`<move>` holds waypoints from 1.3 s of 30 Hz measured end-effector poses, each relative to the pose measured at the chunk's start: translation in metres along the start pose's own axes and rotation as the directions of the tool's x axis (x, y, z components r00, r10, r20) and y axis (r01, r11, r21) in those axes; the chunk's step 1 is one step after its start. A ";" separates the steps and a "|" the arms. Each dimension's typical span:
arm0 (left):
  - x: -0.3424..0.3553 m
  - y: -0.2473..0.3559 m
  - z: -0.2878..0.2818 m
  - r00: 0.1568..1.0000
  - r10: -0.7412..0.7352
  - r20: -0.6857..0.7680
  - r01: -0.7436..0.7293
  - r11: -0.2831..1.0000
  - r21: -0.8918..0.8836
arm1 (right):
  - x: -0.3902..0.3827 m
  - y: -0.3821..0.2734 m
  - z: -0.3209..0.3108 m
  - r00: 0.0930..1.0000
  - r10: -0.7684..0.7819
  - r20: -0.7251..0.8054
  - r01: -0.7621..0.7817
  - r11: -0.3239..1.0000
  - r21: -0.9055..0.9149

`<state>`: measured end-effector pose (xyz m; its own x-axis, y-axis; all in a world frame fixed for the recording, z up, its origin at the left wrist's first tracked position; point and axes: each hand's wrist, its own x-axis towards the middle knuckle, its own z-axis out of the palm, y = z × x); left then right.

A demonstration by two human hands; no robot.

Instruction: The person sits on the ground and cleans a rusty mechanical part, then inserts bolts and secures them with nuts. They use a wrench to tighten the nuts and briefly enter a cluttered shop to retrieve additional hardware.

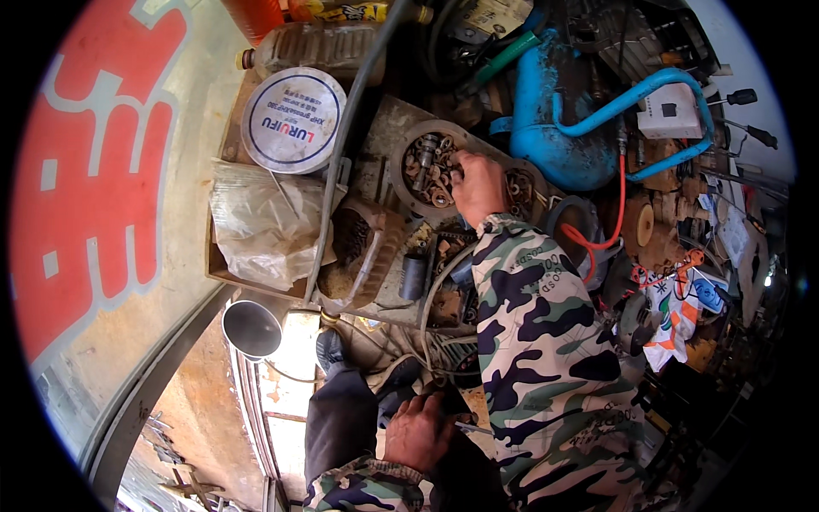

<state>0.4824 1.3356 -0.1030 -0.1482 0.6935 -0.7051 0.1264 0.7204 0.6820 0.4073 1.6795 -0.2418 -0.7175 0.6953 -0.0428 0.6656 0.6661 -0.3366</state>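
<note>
My right hand (480,186) reaches into a round metal pan (403,193) of rusty bolts, nuts and washers (441,175). Its thumb and fingers are bent together at the hardware; whatever they pinch is hidden. A thick bolt (423,162) lies in the pan left of the fingers. Low in front of my body, near my dark trouser leg (341,418), my left hand (418,433) is curled with its back upward. Its fingertips lie in shadow, and what they close on cannot be made out. A second round holder (520,192) with small parts adjoins the pan on the right.
A cut plastic jug (375,264) of small hardware and a dark metal cylinder (414,276) stand nearer me. At left are a white-lidded tub (293,120), a plastic bag (264,226) and a metal cup (252,329). A blue tank (554,128) with a red hose (621,205) stands right.
</note>
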 end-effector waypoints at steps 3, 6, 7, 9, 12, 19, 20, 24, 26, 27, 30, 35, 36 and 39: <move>0.000 0.001 -0.003 1.000 0.004 -0.014 -0.004 1.000 0.000 | 0.006 -0.014 0.001 0.998 0.004 0.058 0.001 0.995 -0.096; 0.000 0.005 -0.005 1.000 0.005 -0.003 -0.005 1.000 0.000 | 0.013 -0.020 -0.005 0.989 0.068 0.135 -0.055 0.994 -0.098; 0.001 0.004 -0.005 1.000 0.009 0.002 -0.009 1.000 -0.006 | 0.015 -0.019 -0.008 0.982 0.095 0.163 -0.077 0.991 -0.112; 0.002 0.004 -0.005 1.000 0.010 0.011 -0.010 1.000 -0.007 | 0.009 0.008 0.001 0.986 0.135 0.098 -0.150 0.975 0.162; 0.003 0.002 -0.003 1.000 -0.022 0.000 0.022 1.000 0.002 | -0.005 0.022 -0.005 0.917 0.276 0.288 -0.394 0.509 0.766; 0.002 -0.001 0.004 0.997 -0.046 -0.059 0.044 0.999 -0.027 | -0.059 0.013 -0.035 0.849 0.106 0.517 -0.517 -0.030 0.855; 0.004 0.002 0.003 0.999 -0.012 -0.044 0.011 0.999 -0.032 | -0.072 0.014 -0.051 0.827 0.154 0.541 -0.552 0.040 0.833; 0.010 0.012 -0.012 0.969 -0.103 -0.224 0.048 0.970 -0.240 | -0.118 -0.032 -0.066 0.756 0.108 0.645 -0.654 0.143 0.743; 0.012 0.016 -0.016 0.929 -0.137 -0.343 0.019 0.945 -0.325 | -0.152 -0.045 -0.077 0.690 0.064 0.721 -0.704 0.293 0.647; 0.013 0.017 -0.016 0.915 -0.115 -0.387 -0.029 0.938 -0.346 | -0.172 -0.048 -0.084 0.642 0.069 0.763 -0.715 0.413 0.564; 0.014 0.013 -0.012 0.865 -0.124 -0.486 -0.082 0.921 -0.380 | -0.219 -0.064 -0.092 0.678 0.023 0.735 -0.617 0.561 0.552; 0.013 0.005 -0.004 0.901 -0.107 -0.421 -0.072 0.919 -0.388 | -0.257 -0.061 -0.106 0.522 0.142 0.841 -0.835 0.286 0.470; 0.012 0.004 -0.003 0.904 -0.108 -0.413 -0.069 0.918 -0.391 | -0.261 -0.061 -0.108 0.493 0.161 0.855 -0.857 0.262 0.445; 0.012 0.010 -0.009 0.907 -0.086 -0.413 -0.080 0.926 -0.369 | -0.274 -0.054 -0.110 0.425 0.177 0.887 -0.903 0.021 0.429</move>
<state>0.4733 1.3514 -0.1028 -0.5502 0.5618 -0.6178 -0.2334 0.6069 0.7597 0.5902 1.4830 -0.1081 -0.3695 0.1743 -0.9127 0.5739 -0.7297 -0.3717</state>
